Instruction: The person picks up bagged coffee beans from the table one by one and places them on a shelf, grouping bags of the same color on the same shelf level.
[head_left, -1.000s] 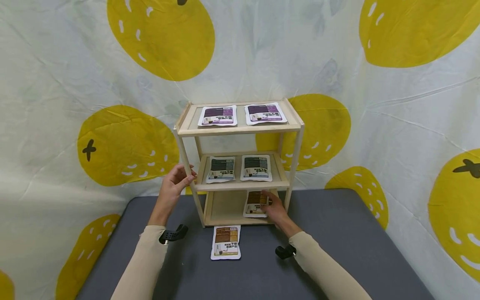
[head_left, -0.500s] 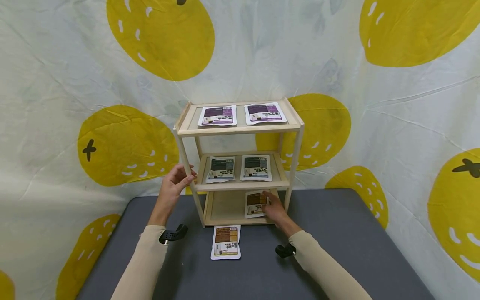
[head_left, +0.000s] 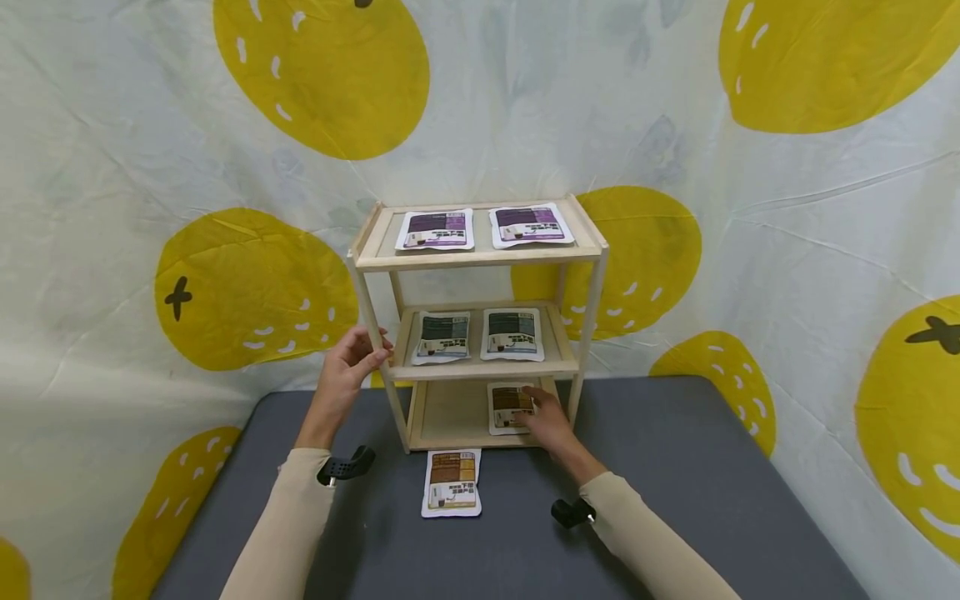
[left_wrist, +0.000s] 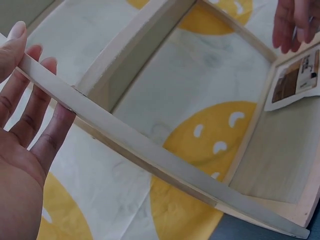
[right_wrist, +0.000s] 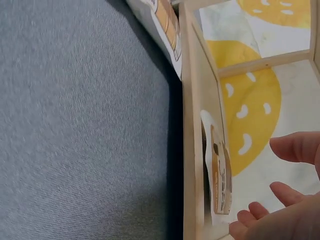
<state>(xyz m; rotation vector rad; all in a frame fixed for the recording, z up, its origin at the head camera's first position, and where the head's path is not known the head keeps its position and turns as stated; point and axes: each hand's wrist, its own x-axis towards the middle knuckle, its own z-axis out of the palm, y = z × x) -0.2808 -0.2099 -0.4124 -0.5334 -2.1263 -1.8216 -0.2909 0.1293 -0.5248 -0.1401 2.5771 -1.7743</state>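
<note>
My left hand (head_left: 347, 367) holds the left front post (left_wrist: 120, 135) of a three-tier wooden shelf rack (head_left: 480, 262), thumb on one side and fingers on the other. At the right of the bottom tier lies a flat brown-and-white pouch (head_left: 504, 410). Just over it hovers my right hand (head_left: 551, 423); the right wrist view shows thumb and fingers (right_wrist: 286, 192) spread, holding nothing, apart from the pouch (right_wrist: 218, 175). A second brown pouch (head_left: 452, 485) lies on the grey table in front of the rack.
Two purple-labelled pouches, a left one (head_left: 435, 230) and a right one (head_left: 531, 226), lie on the top tier. On the middle tier are two dark green ones (head_left: 442, 338) (head_left: 512, 335). A fruit-patterned cloth (head_left: 480, 100) hangs behind the grey table (head_left: 675, 467).
The brown pouch on the bottom tier shifted slightly right, then slightly back left, with my right hand at it. That hand has now come off it. My left hand stays on the post.
</note>
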